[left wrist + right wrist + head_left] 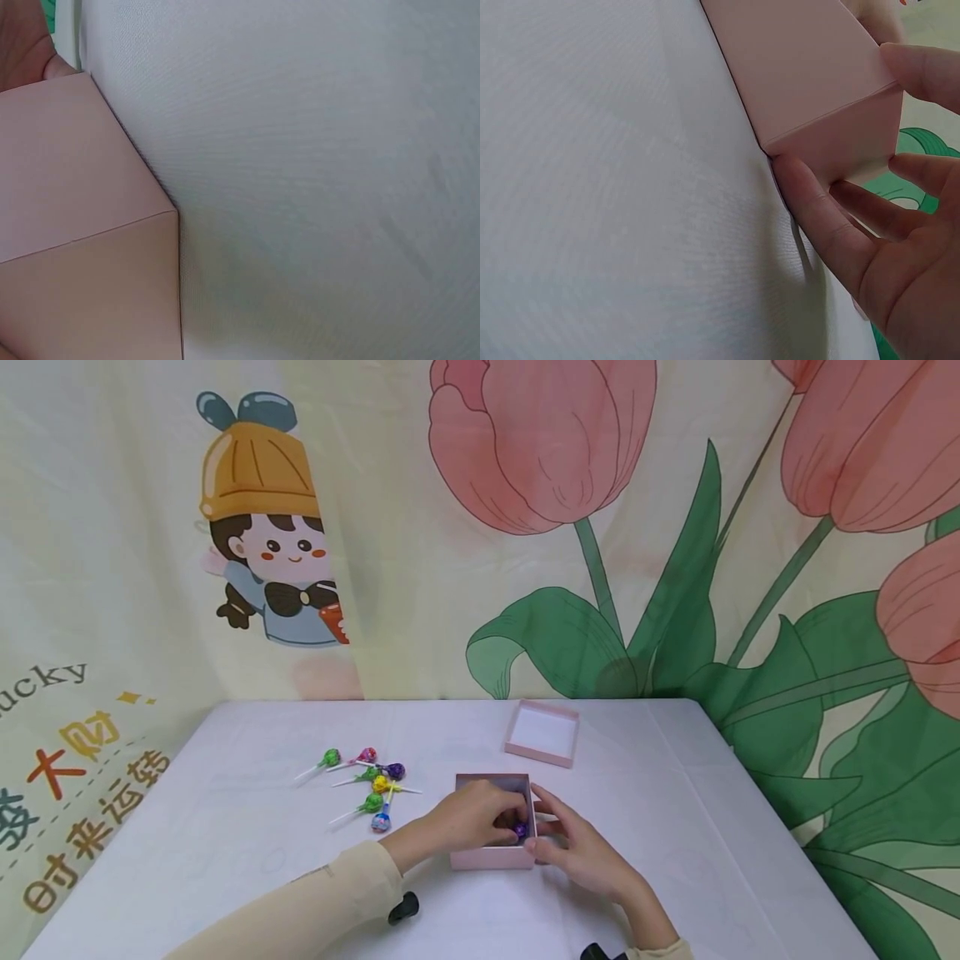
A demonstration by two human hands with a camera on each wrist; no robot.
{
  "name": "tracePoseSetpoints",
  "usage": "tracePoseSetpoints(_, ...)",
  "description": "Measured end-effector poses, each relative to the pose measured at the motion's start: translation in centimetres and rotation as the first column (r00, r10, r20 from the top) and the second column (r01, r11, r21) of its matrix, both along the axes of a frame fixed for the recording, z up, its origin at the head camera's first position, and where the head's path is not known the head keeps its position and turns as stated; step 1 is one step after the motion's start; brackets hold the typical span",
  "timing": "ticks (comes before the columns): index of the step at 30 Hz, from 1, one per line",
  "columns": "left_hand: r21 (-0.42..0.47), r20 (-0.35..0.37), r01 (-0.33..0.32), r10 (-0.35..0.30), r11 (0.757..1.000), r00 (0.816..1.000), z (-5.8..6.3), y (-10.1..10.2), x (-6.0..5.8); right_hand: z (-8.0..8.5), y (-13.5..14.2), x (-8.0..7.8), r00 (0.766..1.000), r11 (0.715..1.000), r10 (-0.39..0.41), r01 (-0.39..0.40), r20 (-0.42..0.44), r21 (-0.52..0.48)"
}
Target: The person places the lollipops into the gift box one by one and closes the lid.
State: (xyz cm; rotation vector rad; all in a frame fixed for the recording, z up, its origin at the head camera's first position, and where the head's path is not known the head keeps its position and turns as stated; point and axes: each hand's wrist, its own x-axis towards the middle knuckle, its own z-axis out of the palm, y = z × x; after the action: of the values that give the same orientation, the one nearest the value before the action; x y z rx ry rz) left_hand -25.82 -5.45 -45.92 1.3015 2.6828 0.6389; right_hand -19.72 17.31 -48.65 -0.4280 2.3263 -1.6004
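In the head view, a pink open-topped box (491, 858) stands near the middle of the table. My left hand (472, 814) reaches inside it over the left side, with curled fingers and thumb pinching a purple-wrapped lollipop (520, 832); the stick is hidden. My right hand (588, 852) holds the box at its right side. In the right wrist view, the thumb (930, 73) touches the box's edge and the other fingers (821, 217) rest against its side and lower corner. The left wrist view catches only the outside of the box (82, 165).
Several lollipops (381, 784) in green, yellow, blue, purple and pink wrappers lie loosely grouped left of the box. Behind it and slightly right, the pink box lid (542, 732) rests with its white inside upward. A printed curtain (405, 568) hangs behind the white-covered table (247, 860).
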Motion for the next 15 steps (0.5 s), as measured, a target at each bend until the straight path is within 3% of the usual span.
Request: tracePoseSetpoints(15,-0.002,0.005,0.003,-0.003,1.0,1.0,-0.27,-0.18,-0.17,0.09,-0.16,0.06,1.0,1.0,-0.003,0.003,0.003,-0.002)
